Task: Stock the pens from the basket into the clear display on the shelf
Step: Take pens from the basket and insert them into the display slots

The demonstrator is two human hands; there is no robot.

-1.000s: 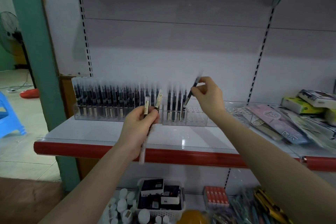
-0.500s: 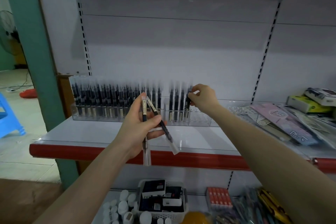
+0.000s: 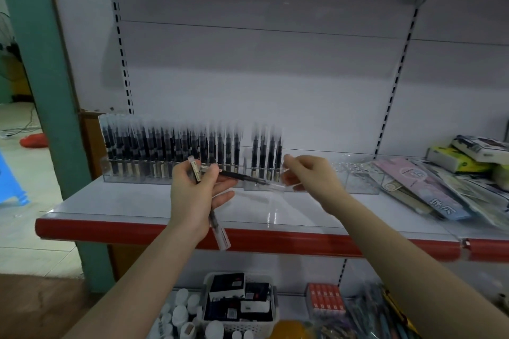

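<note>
While the left hand [image 3: 197, 190] is gripping two pens [image 3: 217, 201], the right hand [image 3: 308, 173], at three o'clock, is hanging loose-fingered by the display [image 3: 176, 173].

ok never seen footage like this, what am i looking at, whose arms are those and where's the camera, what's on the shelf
There is no machine here. A person wears a camera on the head, looking forward and down, so the two arms are their own.

The left hand grips two pens: one hangs down past the wrist, the other points right towards the right hand. That hand reaches for its clear tip; blur hides whether it grips it.

On the white shelf with a red edge stands a clear display, filled with upright black pens at its left and mostly empty at its right. Packaged stationery lies further right. Below sits a white basket of small boxes.
</note>
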